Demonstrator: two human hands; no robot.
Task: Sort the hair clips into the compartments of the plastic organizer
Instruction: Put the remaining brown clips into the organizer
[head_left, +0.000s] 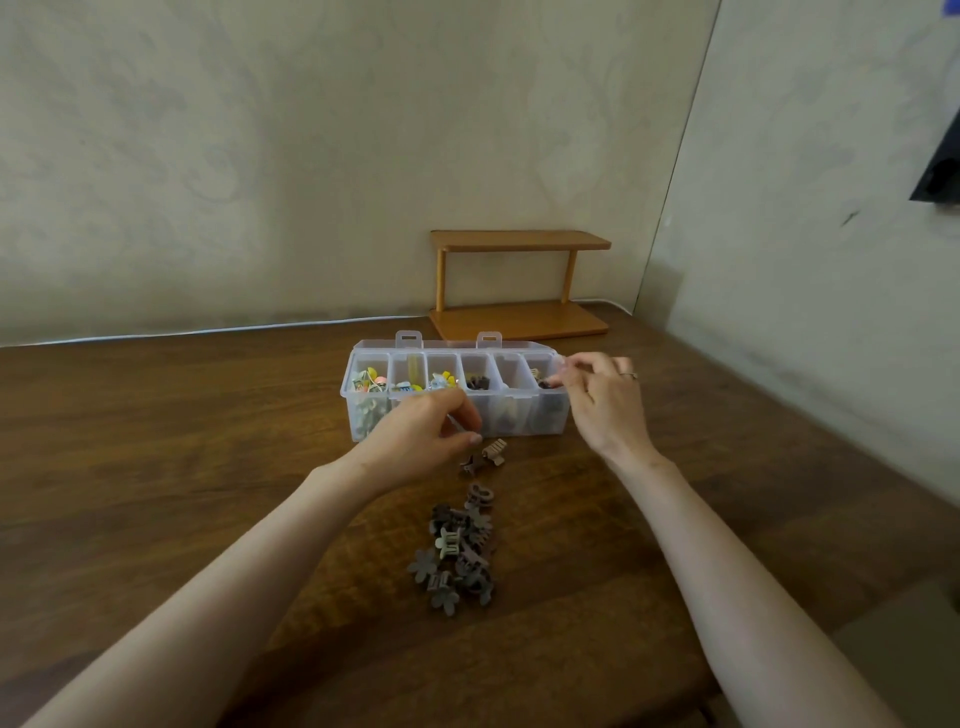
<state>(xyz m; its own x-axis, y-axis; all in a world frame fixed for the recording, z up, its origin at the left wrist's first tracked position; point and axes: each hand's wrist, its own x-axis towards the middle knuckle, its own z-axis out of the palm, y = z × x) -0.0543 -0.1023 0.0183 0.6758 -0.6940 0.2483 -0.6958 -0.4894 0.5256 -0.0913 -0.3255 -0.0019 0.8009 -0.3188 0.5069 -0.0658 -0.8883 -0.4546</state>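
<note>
Six compartments stand in a row in the plastic organizer (519, 418), which sits on the bench (182, 467) with its lid open to the back. The right hand (602, 400) reaches the compartment at the right end, its fingers (563, 376) drawn together at the rim; whether they pinch a clip I cannot tell. The left hand (426, 431) hovers before the front wall, curled, thumb close to two loose clips (483, 457); a hold there is also not clear. Most hair clips (460, 551) lie in a heap nearer to the person. I would release each clip low, inside the walls, so that it does not bounce out. Both hands have room to move between heap and organizer. The wooden shelf (519, 317) behind is well apart.
</note>
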